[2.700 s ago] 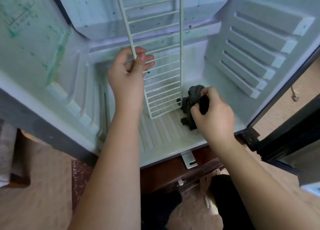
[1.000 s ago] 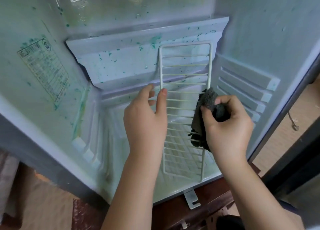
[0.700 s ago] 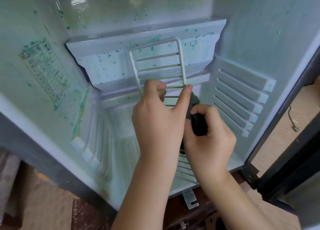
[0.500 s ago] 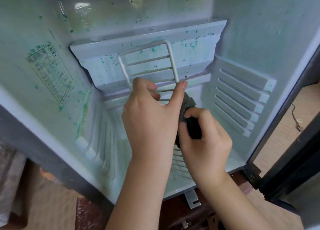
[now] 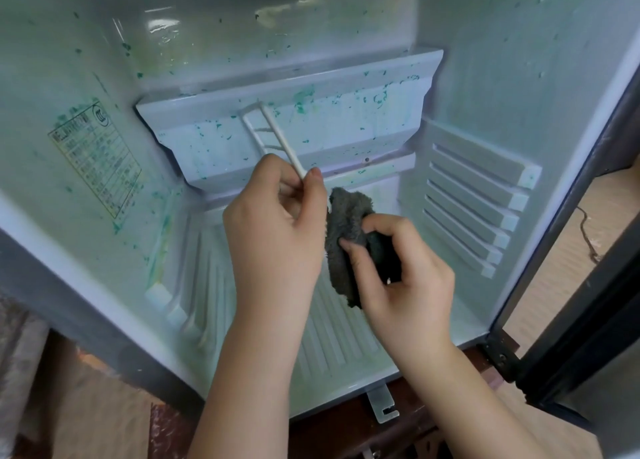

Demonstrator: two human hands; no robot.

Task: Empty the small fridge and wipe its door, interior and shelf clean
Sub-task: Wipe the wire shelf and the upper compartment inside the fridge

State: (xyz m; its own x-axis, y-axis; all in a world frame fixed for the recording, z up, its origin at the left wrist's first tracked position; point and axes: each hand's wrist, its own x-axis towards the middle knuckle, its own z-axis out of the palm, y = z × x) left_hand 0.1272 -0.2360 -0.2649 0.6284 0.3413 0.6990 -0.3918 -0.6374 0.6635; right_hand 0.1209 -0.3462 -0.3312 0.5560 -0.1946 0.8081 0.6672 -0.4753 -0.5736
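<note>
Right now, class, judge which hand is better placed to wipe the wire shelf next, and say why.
Probably the right hand: it grips the grey cloth close beside the wire shelf. The left hand pinches the shelf's rim, holding it up.

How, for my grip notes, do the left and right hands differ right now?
The left hand pinches a bar of the white wire shelf, thumb against forefinger; the right hand clutches a bunched dark grey cloth. The left hand sits higher in the view, the right hand lower. Both are bare and reach into the green-stained fridge.
</note>
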